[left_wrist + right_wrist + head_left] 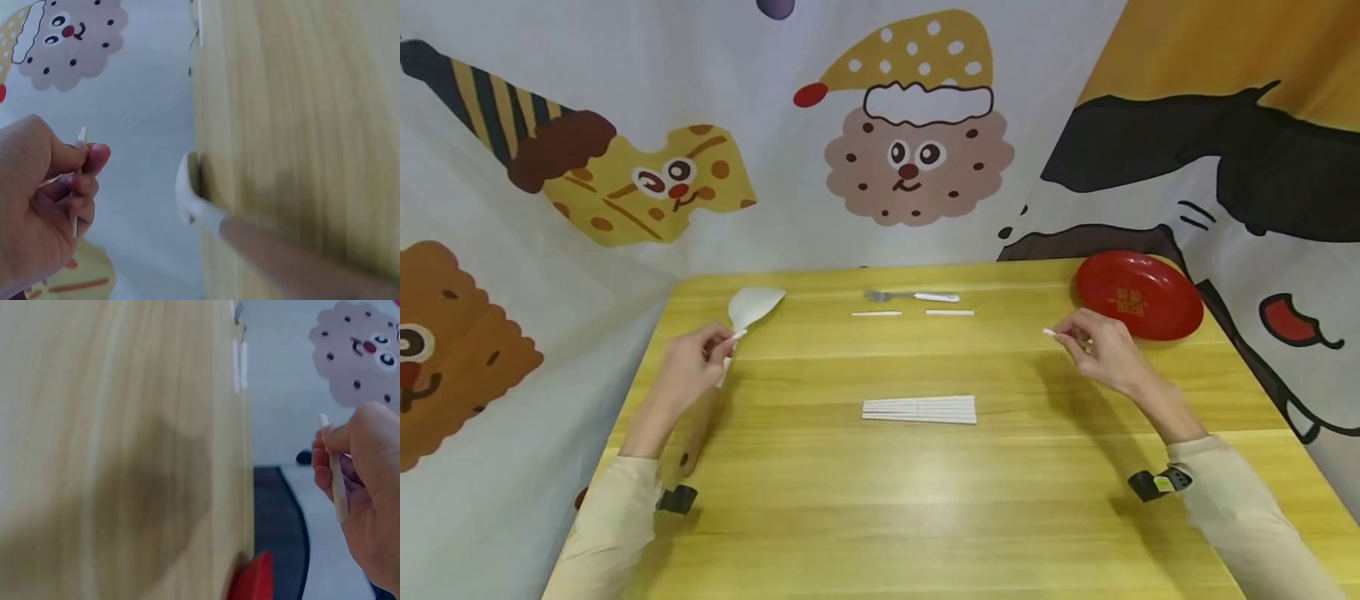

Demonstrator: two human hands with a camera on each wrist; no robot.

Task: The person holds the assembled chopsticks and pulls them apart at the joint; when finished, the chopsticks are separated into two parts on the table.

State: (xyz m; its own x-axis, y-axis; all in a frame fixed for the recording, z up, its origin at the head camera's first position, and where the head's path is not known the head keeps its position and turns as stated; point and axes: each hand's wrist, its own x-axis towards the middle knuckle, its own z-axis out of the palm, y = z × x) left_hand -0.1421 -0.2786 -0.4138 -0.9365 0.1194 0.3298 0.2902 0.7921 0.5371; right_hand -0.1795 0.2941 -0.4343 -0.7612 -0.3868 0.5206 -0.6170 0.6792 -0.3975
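My left hand (696, 358) pinches a short, thin white stick (84, 133) between thumb and fingers, raised above the table's left side. Below it lies a turner (752, 305) with a broad white head and a wooden handle, partly covered by this hand in the head view. Over the right side, my right hand (1101, 350) pinches another short white stick (339, 487), which looks thicker and runs along the palm. A red oval plate (1176, 296) with gold characters sits just behind the right hand. Both held sticks are clear of the tabletop.
Several slim white sticks (919, 409) lie side by side mid-table. Farther back are a tapered white stick (877, 313), a straight white stick (950, 312) and a fork (936, 297) with a white handle. A printed cloth (790, 217) hangs behind the wooden table (917, 475).
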